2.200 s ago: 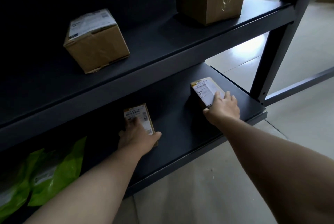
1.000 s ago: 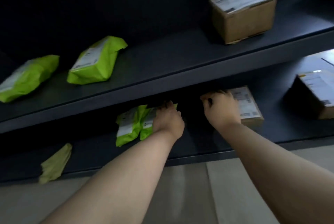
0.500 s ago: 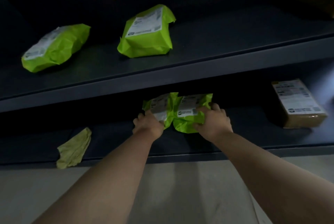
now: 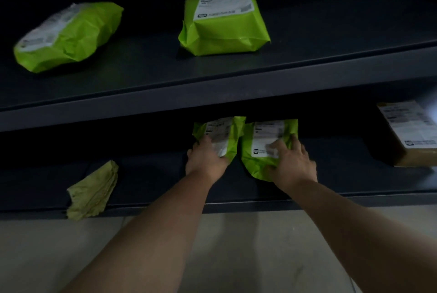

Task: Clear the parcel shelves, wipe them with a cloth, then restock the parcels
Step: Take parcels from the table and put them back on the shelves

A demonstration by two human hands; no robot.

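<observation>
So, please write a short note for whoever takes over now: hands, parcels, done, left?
Left hand grips the left green plastic mailer bag; right hand grips the right green plastic mailer bag, both on the dark lower shelf.
Upper-left green mailer and upper-centre green mailer lie on the upper shelf; brown cardboard box sits lower right; crumpled yellow-green cloth lies lower left.
Done, apparently: wiping. Left: settle these two, release, remove cloth.

On the lower shelf [image 4: 153, 181], the left green bag [image 4: 234, 141] and right green bag [image 4: 248, 150] lie side by side; a brown box [image 4: 406, 127] lies at its right end, a crumpled cloth [image 4: 92, 193] at its left. A wrinkled green bag [image 4: 68, 32] and a boxy green bag [image 4: 224, 30] lie above it.
</observation>
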